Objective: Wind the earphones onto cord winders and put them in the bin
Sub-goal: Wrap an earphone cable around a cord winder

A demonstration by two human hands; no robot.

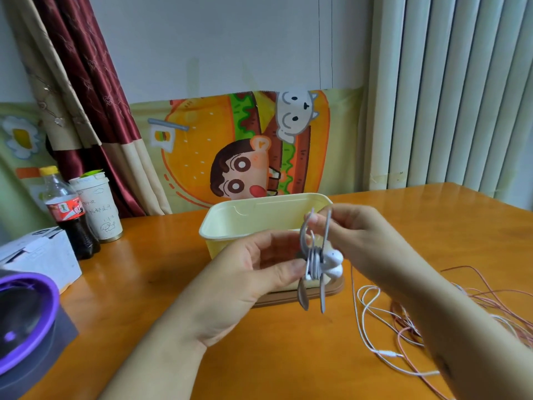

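Left hand [248,272] and right hand [354,226] are pinching one grey cord winder [323,293] low and high, presumably steadying it so the wraps cannot slip. Bench [259,356] is carrying the cream bin [268,197] just beyond, within easy reach. Loose cords [406,321] are lying near right. White earphones [334,259] are sitting wound on the winder.

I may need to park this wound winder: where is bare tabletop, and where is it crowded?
Bare wood lies between the bin and the cola bottle, in the near strip before the brown lid, and at the far right corner behind the right hand. Crowded: loose cables at right; box and purple-rimmed container at left.
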